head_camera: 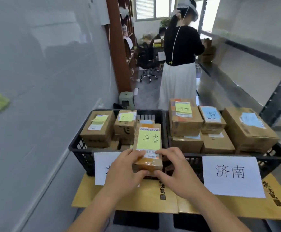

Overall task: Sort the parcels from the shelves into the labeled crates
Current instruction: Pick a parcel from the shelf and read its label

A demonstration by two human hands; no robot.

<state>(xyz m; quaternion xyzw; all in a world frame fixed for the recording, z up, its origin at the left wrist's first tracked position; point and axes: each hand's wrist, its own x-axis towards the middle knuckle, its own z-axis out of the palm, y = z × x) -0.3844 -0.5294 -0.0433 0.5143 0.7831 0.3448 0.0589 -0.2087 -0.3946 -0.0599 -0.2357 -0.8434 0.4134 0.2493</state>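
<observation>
Both hands hold one small parcel (pixel 147 144) over the near edge of the left crate (pixel 79 146): the left hand (pixel 124 166) grips its near left corner, and the right hand (pixel 173 164) grips the near right corner, thumbs underneath and fingers on top. The parcel carries a yellow note (pixel 147 139) with handwriting. The left crate already holds several boxes at its far left, with a gap on its right side just beyond the parcel. The right crate (pixel 278 156), marked by a white sign (pixel 231 176) reading 济南, is stacked nearly full. To do this well, I would check the note against the left crate's sign (pixel 101 166), half hidden by the left hand, then lower the parcel flat into that gap, label up, letting go only once it rests
</observation>
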